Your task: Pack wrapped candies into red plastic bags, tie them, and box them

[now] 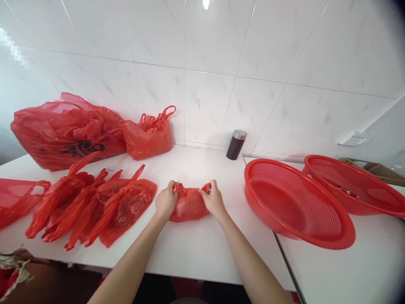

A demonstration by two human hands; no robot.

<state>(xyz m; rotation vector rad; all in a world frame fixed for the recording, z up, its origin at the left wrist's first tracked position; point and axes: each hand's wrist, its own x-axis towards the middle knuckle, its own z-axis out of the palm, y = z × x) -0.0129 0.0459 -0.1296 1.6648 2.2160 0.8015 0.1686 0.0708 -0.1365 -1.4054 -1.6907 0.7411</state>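
Note:
A small filled red plastic bag (189, 205) lies on the white counter (202, 249) in front of me. My left hand (165, 202) is closed on the bag's left handle. On the bag's right handle my right hand (213, 199) is pinched shut. Both hands sit at the bag's top, pulling its handles apart to either side.
Several tied red bags (95, 207) lie to the left, with a large red bag (65, 131) and a smaller one (148, 137) against the tiled wall. A dark cylindrical jar (236, 145) stands at the back. Two red mesh baskets (294, 202) (357, 183) sit at right.

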